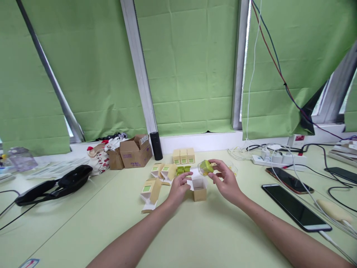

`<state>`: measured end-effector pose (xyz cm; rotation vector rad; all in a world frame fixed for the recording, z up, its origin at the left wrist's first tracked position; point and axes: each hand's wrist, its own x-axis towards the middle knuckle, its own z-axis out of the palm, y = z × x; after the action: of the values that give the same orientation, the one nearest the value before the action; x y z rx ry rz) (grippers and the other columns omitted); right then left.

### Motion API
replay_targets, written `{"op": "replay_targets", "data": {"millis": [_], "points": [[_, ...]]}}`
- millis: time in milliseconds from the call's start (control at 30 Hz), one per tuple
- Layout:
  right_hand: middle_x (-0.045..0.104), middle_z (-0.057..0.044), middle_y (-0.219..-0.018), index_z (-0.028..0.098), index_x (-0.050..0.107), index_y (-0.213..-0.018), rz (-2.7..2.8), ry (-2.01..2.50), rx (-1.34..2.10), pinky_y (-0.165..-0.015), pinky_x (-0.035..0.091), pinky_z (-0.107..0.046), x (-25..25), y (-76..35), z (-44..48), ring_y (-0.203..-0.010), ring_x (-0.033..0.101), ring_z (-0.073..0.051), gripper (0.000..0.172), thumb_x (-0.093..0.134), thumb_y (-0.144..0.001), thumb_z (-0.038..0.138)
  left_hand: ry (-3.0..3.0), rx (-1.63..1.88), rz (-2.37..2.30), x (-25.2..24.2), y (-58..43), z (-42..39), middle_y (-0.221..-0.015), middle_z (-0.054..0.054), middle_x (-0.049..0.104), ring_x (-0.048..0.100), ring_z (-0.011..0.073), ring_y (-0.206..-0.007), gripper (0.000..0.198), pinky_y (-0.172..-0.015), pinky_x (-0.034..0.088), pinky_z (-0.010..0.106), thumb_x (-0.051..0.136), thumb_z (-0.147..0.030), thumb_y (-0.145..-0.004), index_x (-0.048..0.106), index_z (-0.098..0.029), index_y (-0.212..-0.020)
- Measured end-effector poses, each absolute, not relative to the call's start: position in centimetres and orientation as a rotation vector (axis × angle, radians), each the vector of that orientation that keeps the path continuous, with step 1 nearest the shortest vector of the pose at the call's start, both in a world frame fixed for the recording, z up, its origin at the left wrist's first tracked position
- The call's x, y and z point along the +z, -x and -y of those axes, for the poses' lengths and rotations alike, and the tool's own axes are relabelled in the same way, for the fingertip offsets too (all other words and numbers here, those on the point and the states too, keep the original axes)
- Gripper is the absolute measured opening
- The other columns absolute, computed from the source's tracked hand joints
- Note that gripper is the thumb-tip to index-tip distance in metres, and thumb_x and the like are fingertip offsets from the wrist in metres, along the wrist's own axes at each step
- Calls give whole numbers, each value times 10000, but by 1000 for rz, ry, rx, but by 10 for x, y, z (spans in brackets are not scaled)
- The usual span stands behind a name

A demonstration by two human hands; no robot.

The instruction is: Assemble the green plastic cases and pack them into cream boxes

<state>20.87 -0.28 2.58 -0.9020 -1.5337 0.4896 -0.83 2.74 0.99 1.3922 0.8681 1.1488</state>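
My right hand point(224, 181) pinches a small green piece with a clear rounded part point(206, 167), held above and just right of an open cardboard box point(200, 194). The exact kind of the green piece cannot be made out. The small box stands upright with its white flaps raised. My left hand point(180, 188) is at the box's left side, fingers stretched towards a white flap; it seems to touch the flap. Behind that hand sit small green pieces point(183, 169). Partly hidden behind my right hand is a clear plastic item point(232, 169) with yellow bits.
Left of my hands lie open small boxes with green labels point(150, 189). Several closed ones point(183, 156) stand in a row behind. A brown carton point(136, 152) and black cylinder point(156, 146) are farther back. Phones point(295, 206), cables and a power strip point(279, 160) occupy the right.
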Motion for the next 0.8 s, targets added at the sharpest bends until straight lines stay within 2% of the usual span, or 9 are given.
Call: {"op": "replay_targets", "data": {"millis": [300,433,567,700,800], "points": [[674,-106,-1308,269,547,-1338,1839,955,286,-663,561,-336,21,-215,1,-906,697,-235,365,545,-980,339,-1407,1142,-836,10,7,-22,-965,76,778,714,218,-804,605,-779,511,316,631,-155,-589,692,-152,-1190],[666,-98,-1348,274,521,-1345,1978,969,174,-714,550,-352,20,-219,0,-815,702,-206,352,519,-999,336,-1403,1147,-827,10,7,-23,-973,75,783,713,212,-797,573,-763,513,312,617,-155,-597,706,-161,-1164],[671,-89,-1359,266,516,-1350,2046,983,119,-719,519,-339,19,-219,0,-802,712,-197,359,513,-993,303,-1419,1165,-872,8,7,-24,-964,72,776,706,214,-803,537,-774,516,323,606,-181,-625,720,-166,-1149],[700,-86,-1303,265,526,-1345,2078,1025,122,-745,497,-349,19,-217,2,-824,711,-210,375,527,-971,281,-1437,1175,-910,5,7,-26,-961,69,772,705,213,-820,526,-792,517,324,594,-190,-636,730,-168,-1143],[740,-65,-1127,259,537,-1316,2089,1061,139,-734,471,-351,21,-215,6,-795,695,-217,352,535,-965,279,-1434,1179,-912,3,7,-27,-967,71,771,710,219,-837,539,-804,520,329,591,-188,-636,727,-172,-1157]]}}
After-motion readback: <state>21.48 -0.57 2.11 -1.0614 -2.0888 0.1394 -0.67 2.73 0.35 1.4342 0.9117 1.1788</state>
